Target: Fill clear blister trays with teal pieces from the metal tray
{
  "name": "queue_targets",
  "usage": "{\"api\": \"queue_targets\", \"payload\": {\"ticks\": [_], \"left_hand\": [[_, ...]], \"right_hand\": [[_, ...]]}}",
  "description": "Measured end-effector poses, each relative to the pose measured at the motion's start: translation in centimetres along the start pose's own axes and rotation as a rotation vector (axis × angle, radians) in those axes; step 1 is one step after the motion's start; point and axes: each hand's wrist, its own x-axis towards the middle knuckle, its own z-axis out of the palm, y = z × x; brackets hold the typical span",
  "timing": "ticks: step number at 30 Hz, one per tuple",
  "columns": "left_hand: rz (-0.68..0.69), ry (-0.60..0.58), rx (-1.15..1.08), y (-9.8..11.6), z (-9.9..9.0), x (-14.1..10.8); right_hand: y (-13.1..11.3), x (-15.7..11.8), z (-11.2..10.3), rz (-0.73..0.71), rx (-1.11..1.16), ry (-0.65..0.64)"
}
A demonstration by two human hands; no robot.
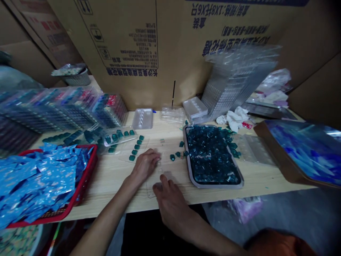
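Note:
My left hand is closed at the upper left part of a clear plastic sheet lying on the wooden table; its fingertips are pressed together, and what they hold is too small to make out. Nearer to me, my right hand rests on the sheet's lower right side with fingers bent, and I cannot tell whether it holds anything. A few loose teal pieces lie between the hands and a tray heaped with teal pieces. Left of my left hand, a row of teal pieces sits on another clear sheet.
A red basket of blue packets stands at the left, with stacked filled clear boxes behind. Tall clear trays lean near a large carton. A brown box with blue film is at the right.

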Motion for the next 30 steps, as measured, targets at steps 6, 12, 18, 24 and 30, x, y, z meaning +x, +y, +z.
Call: {"api": "queue_targets", "payload": {"ticks": [6, 12, 18, 24, 30], "left_hand": [[0.039, 0.144, 0.057, -0.2, 1.1, -0.9], [0.082, 0.044, 0.159, 0.1, 0.5, -0.9], [-0.009, -0.058, 0.213, 4.3, 0.8, 2.0], [-0.065, -0.274, 0.276, 5.6, 2.9, 4.4], [-0.395, 0.108, -0.508, 4.0, 0.8, 3.6]], "right_hand": [[0.2, -0.1, 0.0, -0.023, 0.004, 0.018], [0.3, -0.3, 0.4, -0.039, 0.02, 0.073], [0.3, -0.2, 0.7, -0.025, 0.041, 0.083], [0.3, -0.6, 0.2, -0.018, 0.132, 0.09], [2.0, -0.6, -1.5, -0.054, 0.379, 0.416]]}}
